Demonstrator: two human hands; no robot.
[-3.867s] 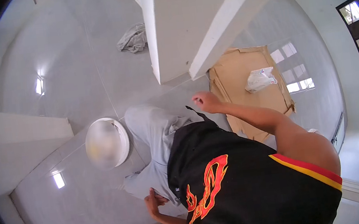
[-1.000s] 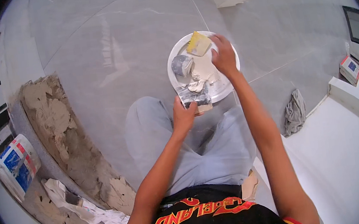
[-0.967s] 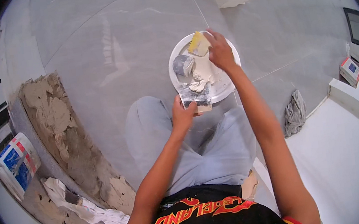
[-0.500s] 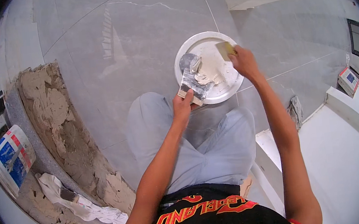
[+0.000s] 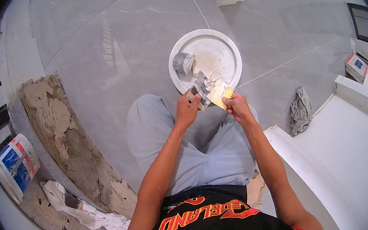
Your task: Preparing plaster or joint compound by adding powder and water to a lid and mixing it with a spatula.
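Note:
My left hand [image 5: 187, 111] is closed round a wide putty knife [image 5: 201, 85], its metal blade smeared with pale paste and reaching over the near rim of a round white lid [image 5: 237, 59]. In my right hand [image 5: 237, 107] I pinch a small yellow notched spreader [image 5: 221, 93] coated with cream paste. The two tools meet, or nearly so, at the lid's near edge. A lump of wet paste [image 5: 211, 81] shows beside the knife blade. On the lid's left side lies a small grey rounded piece [image 5: 182, 64] smeared with paste; its kind is unclear.
Grey marble-look tiles [image 5: 140, 47] surround the lid. Rough mortar [image 5: 55, 116] runs along the left beside a grey stone strip. A white bucket [image 5: 21, 163] and a white cloth [image 5: 83, 210] lie there. At right are a crumpled grey bag [image 5: 300, 110] and a white ledge [image 5: 333, 152].
My right hand has come from the lid's right side toward me and leftward, bringing the yellow spreader to the knife. The left hand stays near the lid's front edge, the knife turned.

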